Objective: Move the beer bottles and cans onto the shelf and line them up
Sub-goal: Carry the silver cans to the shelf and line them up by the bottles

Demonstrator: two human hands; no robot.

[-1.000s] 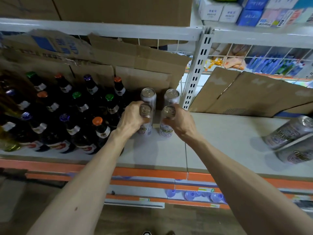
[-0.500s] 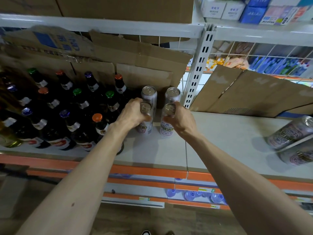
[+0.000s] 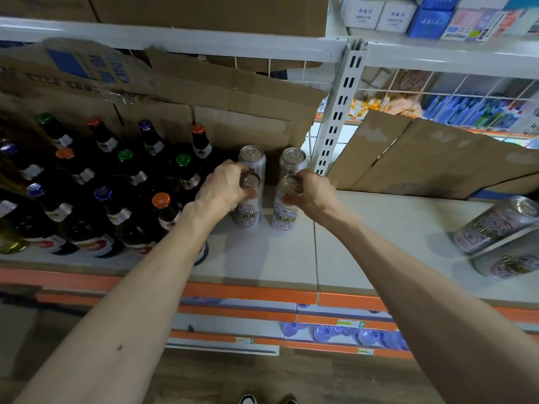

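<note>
Two silver beer cans stand upright on the pale shelf (image 3: 262, 258), side by side. My left hand (image 3: 224, 191) grips the top of the left front can (image 3: 248, 212). My right hand (image 3: 313, 191) grips the top of the right front can (image 3: 284, 214). Directly behind them stand two more cans, the left rear can (image 3: 252, 158) and the right rear can (image 3: 292, 161), against the cardboard backing. Several dark beer bottles (image 3: 110, 185) with coloured caps stand in rows to the left, close beside my left hand.
Two more silver cans (image 3: 495, 225) lie tilted at the shelf's right edge. Torn cardboard sheets (image 3: 239, 106) line the back. A white slotted upright (image 3: 338, 112) rises behind the cans. An upper shelf holds boxes (image 3: 408, 16). The orange shelf front (image 3: 248, 293) runs below.
Both hands stay on the two front cans, which have barely shifted on the shelf. The camera view has drifted slightly.
</note>
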